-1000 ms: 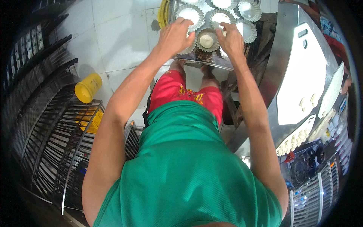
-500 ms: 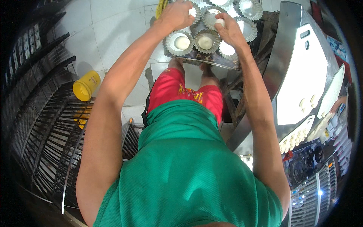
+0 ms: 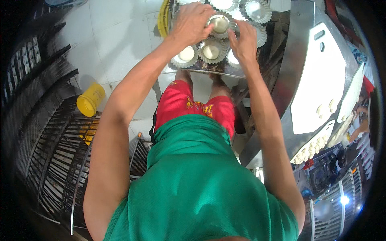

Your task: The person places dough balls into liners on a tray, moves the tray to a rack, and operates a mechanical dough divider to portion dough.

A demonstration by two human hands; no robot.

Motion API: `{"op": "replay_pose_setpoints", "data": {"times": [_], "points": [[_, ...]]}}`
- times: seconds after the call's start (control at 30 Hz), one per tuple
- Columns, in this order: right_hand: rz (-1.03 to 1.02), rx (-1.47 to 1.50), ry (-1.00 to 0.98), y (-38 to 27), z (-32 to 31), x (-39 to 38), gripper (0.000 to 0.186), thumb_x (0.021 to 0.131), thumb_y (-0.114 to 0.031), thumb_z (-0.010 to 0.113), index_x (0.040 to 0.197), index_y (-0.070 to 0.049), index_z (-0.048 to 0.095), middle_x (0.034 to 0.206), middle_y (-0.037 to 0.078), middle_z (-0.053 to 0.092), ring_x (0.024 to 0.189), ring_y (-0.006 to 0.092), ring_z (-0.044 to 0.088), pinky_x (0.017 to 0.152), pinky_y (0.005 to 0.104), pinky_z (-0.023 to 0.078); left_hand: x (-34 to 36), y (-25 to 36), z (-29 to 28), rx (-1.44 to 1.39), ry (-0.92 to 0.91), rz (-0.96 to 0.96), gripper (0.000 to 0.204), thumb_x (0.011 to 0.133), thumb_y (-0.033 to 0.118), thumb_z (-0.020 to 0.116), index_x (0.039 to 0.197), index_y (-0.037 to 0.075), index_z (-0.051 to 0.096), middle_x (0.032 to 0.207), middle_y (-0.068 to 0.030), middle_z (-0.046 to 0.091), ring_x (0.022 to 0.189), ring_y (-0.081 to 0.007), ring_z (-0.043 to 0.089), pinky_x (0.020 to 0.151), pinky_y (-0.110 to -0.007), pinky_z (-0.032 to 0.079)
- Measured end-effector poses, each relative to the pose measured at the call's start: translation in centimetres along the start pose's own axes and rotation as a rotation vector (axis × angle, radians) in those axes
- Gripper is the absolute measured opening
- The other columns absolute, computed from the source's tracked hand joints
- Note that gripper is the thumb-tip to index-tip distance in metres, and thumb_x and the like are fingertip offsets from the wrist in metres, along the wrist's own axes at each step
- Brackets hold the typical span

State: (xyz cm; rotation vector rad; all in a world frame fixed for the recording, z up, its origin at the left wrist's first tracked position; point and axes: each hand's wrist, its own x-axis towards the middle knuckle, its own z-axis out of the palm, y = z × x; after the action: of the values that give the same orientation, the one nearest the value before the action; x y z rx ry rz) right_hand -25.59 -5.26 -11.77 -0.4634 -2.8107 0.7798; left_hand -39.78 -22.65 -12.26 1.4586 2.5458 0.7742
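Note:
Several fluted metal tins (image 3: 257,12) sit on a dark metal tray (image 3: 217,71) above my legs, some holding pale dough rounds (image 3: 211,51). My left hand (image 3: 193,24) curls its fingers at the left rim of a central tin (image 3: 220,25) with pale dough inside, apparently gripping it. My right hand (image 3: 245,40) is at that tin's right side, thumb and bent fingers apart, near or touching the rim; exact contact is unclear.
At right, a steel table (image 3: 299,18) bears white boards (image 3: 317,80) with dough pieces (image 3: 315,146). Black racks (image 3: 52,156), a yellow bucket (image 3: 90,100) and a yellow crate (image 3: 165,18) are left. Another person's arm (image 3: 360,130) shows at far right.
My left hand has moved inward to the central tin. My right hand, pinched on a pale dough ball half a second ago, has let it go and spread its fingers.

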Motion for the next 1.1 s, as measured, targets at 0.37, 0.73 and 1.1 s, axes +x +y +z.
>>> {"op": "replay_pose_setpoints", "data": {"times": [0.37,0.73,1.1], "points": [[0.21,-0.158,0.055,3.4,-3.9,-3.3,0.036,0.086,-0.014,0.067,0.121,-0.006,0.063,0.12,0.015,0.064,0.119,0.0359,0.052,0.101,0.0517,0.038,5.7,3.7,3.0,0.122,-0.1,0.08,0.047,0.095,0.038,0.059,0.135,0.013,0.058,0.128,-0.0092,0.061,0.132,-0.0291,0.045,0.109,-0.062,0.024],[0.023,-0.215,-0.018,4.5,-2.3,-5.8,0.033,0.08,-0.013,0.064,0.112,-0.006,0.067,0.111,0.012,0.068,0.118,0.0336,0.054,0.104,0.0558,0.034,12.3,6.7,6.4,0.407,-0.374,0.268,0.034,0.096,0.031,0.056,0.123,0.014,0.063,0.131,-0.007,0.059,0.133,-0.0279,0.044,0.108,-0.066,0.025],[0.37,0.264,0.377,1.9,-23.9,-14.2,0.025,0.088,-0.011,0.068,0.11,-0.001,0.066,0.108,0.018,0.066,0.1,0.0338,0.065,0.09,0.041,0.052,15.3,20.5,1.2,-0.303,0.273,0.323,0.026,0.084,0.013,0.068,0.11,0.011,0.068,0.115,-0.0077,0.066,0.114,-0.0286,0.057,0.102,-0.045,0.037]]}}
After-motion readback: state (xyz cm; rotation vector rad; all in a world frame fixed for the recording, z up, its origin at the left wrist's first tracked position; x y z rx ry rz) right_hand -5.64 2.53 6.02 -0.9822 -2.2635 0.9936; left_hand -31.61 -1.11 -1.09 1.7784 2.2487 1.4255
